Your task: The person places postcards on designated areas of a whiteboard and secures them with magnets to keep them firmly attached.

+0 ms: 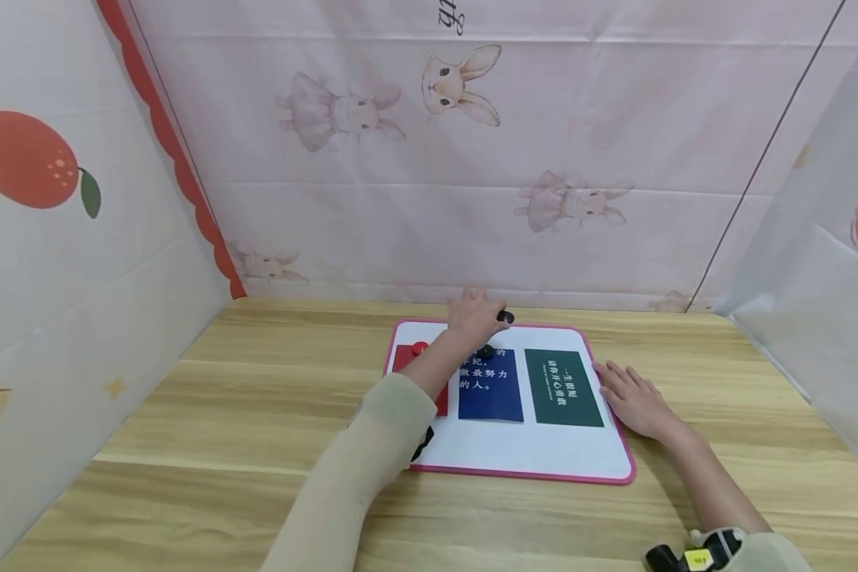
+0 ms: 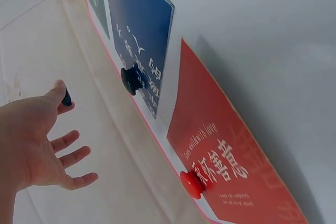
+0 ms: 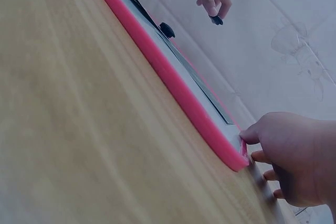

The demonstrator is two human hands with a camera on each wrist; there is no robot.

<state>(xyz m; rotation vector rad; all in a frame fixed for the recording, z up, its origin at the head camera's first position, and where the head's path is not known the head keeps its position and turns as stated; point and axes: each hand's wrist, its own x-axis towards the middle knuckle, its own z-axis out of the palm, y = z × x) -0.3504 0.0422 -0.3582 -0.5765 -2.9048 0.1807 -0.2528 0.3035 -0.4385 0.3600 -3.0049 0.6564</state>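
Note:
Between thumb and index finger, my left hand [image 1: 474, 316] pinches a black round magnet [image 1: 506, 316] above the far edge of a pink-rimmed whiteboard [image 1: 515, 453]; its other fingers are spread. Three cards lie on the board: a red one [image 2: 226, 150], a blue one [image 1: 491, 397] and a green one [image 1: 568, 389]. A red magnet [image 2: 192, 184] sits on the red card and a dark magnet [image 2: 131, 80] on the blue card; no magnet shows on the green card. My right hand [image 1: 632, 401] rests with extended fingers against the board's right edge, thumb at the rim.
The board lies on a wood-grain table [image 1: 257, 413]. Behind it rises a pink rabbit-print cloth [image 1: 400, 238], with white fruit-print sheets [image 1: 79, 278] at the sides. My left forearm crosses over the red card and the board's left side.

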